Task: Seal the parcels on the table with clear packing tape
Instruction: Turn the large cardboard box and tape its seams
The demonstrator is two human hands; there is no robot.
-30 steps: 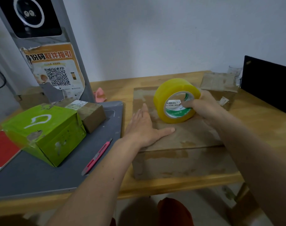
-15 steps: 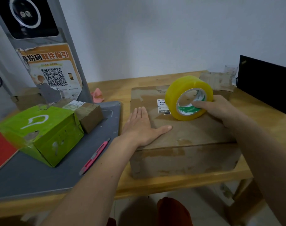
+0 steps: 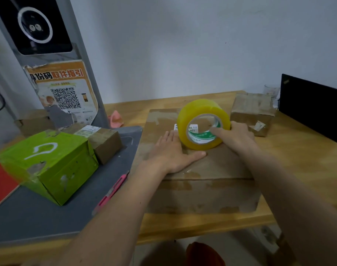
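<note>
Cardboard box point(image 3: 198, 169) lies under the flat, spread left hand point(image 3: 171, 154); right hand point(image 3: 235, 135) grips tape point(image 3: 202, 124), mid-strip. Next: pull onward, press.

Pretty sure I'm at a parcel pickup point: grey scanner kiosk point(image 3: 46, 60) at my 10 o'clock with a QR code poster point(image 3: 65, 93), taped cardboard parcels point(image 3: 252, 113) around a wooden table point(image 3: 306, 160).
</note>
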